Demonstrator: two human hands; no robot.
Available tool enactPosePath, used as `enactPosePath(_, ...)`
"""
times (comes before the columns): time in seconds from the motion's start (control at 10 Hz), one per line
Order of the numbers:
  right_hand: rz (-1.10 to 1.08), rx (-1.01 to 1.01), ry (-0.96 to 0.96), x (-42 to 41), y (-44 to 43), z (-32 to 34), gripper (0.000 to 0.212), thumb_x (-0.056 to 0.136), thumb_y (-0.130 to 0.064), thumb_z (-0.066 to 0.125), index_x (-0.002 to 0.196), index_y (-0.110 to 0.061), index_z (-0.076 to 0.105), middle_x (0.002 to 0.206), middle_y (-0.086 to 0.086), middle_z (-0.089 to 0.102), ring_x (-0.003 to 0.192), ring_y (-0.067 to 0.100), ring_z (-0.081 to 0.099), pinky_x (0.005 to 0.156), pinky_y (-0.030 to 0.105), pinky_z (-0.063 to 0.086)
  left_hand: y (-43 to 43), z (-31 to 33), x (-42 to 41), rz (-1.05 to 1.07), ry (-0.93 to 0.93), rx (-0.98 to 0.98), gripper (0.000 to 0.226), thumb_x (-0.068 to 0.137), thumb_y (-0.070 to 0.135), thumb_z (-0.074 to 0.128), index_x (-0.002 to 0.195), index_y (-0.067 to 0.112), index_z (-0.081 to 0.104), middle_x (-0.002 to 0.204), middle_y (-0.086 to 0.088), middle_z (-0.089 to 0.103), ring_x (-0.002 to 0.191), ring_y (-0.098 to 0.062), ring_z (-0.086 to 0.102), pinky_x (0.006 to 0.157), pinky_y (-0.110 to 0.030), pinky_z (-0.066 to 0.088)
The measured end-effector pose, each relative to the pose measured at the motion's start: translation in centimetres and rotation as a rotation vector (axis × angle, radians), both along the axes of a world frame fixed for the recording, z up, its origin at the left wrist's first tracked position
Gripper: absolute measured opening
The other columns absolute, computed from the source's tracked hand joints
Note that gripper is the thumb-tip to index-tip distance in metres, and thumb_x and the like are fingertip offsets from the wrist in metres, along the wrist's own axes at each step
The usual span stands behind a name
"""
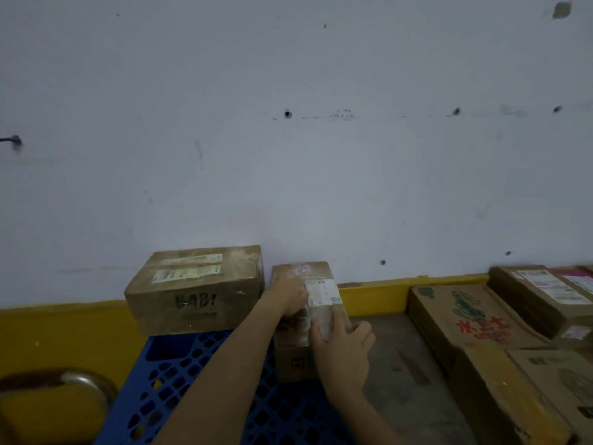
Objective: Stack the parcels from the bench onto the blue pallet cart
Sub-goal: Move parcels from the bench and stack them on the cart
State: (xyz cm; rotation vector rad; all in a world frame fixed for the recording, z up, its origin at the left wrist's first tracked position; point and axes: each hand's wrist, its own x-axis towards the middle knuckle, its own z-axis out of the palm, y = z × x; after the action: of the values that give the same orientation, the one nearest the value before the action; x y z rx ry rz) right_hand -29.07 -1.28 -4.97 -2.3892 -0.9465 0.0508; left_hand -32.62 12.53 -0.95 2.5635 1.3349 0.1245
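Observation:
A narrow brown parcel (316, 277) with a white label stands on the right edge of the blue pallet cart (199, 374), against the wall. My left hand (287, 295) grips its top left side and my right hand (345, 351) presses its front right face. A larger taped parcel marked "BABI" (195, 290) sits on the cart to the left, almost touching it. Several more brown parcels lie on the bench at the right, the nearest printed with green and red artwork (465, 319).
A pale wall with a yellow base band (378, 295) runs behind everything. A curved metal handle (80, 385) shows at the lower left. Bare grey bench surface (398, 358) lies between the cart and the right-hand parcels.

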Motion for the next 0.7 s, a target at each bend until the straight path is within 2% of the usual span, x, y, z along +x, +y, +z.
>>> enactPosePath(0.1,-0.016,-0.015,-0.018,-0.3,1.3,-0.1,0.059,0.090,-0.063,0.030,0.141,-0.035,0.022,0.126,0.009,0.029,0.116,0.023,0.034,0.068,0.018,0.038,1.2,-0.1,0.0,-0.059,-0.003,-0.057,0.038,0.100,0.020,0.027,0.124,0.000,0.049,0.139,-0.017,0.041,0.127,-0.032,0.035,0.108,-0.040,0.023)
enactPosePath(0.2,-0.014,-0.027,0.040,0.2,2.8,-0.1,0.061,0.090,-0.063,0.031,0.142,-0.035,0.019,0.130,0.008,0.026,0.118,0.023,0.032,0.072,0.019,0.040,2.6,-0.4,0.4,0.048,-0.098,-0.160,0.035,0.100,0.012,0.024,0.114,-0.002,0.054,0.132,-0.019,0.048,0.122,-0.033,0.041,0.108,-0.046,0.025)
enactPosePath(0.3,-0.010,-0.054,0.063,0.6,4.2,-0.2,0.062,0.090,-0.062,0.031,0.144,-0.036,0.016,0.138,0.010,0.022,0.125,0.025,0.029,0.078,0.020,0.043,3.9,-0.9,0.7,0.083,-0.082,-0.168,0.036,0.099,0.010,0.023,0.121,-0.004,0.049,0.136,-0.021,0.044,0.124,-0.037,0.038,0.108,-0.051,0.024)
enactPosePath(0.4,-0.011,-0.032,0.054,0.9,5.0,-0.4,0.060,0.090,-0.062,0.032,0.143,-0.037,0.017,0.136,0.009,0.023,0.122,0.023,0.029,0.075,0.019,0.041,4.2,-1.4,1.1,0.063,-0.082,-0.120,0.039,0.100,0.018,0.025,0.130,0.000,0.043,0.144,-0.019,0.035,0.132,-0.036,0.031,0.112,-0.048,0.018)
enactPosePath(0.5,-0.020,-0.046,0.060,1.1,5.3,-0.8,0.060,0.089,-0.063,0.032,0.142,-0.037,0.017,0.132,0.008,0.023,0.120,0.023,0.029,0.069,0.018,0.036,4.4,-1.3,1.3,0.047,-0.057,-0.069,0.045,0.098,0.027,0.034,0.138,0.008,0.036,0.147,-0.018,0.029,0.133,-0.035,0.032,0.110,-0.041,0.027)
enactPosePath(0.6,0.014,-0.048,0.063,1.1,4.7,-0.4,0.063,0.089,-0.065,0.030,0.143,-0.036,0.017,0.133,0.009,0.023,0.121,0.024,0.029,0.069,0.019,0.035,4.5,-1.5,1.4,-0.005,-0.096,-0.092,0.039,0.098,0.024,0.034,0.131,0.005,0.040,0.139,-0.019,0.035,0.119,-0.029,0.043,0.103,-0.036,0.037)
enactPosePath(0.7,0.084,-0.030,0.096,2.0,4.4,0.0,0.062,0.087,-0.067,0.031,0.140,-0.037,0.022,0.134,0.009,0.026,0.121,0.024,0.031,0.076,0.024,0.040,5.1,-1.6,1.7,0.059,-0.091,-0.038,0.043,0.095,0.027,0.040,0.134,0.008,0.040,0.140,-0.019,0.038,0.125,-0.033,0.041,0.104,-0.039,0.035)
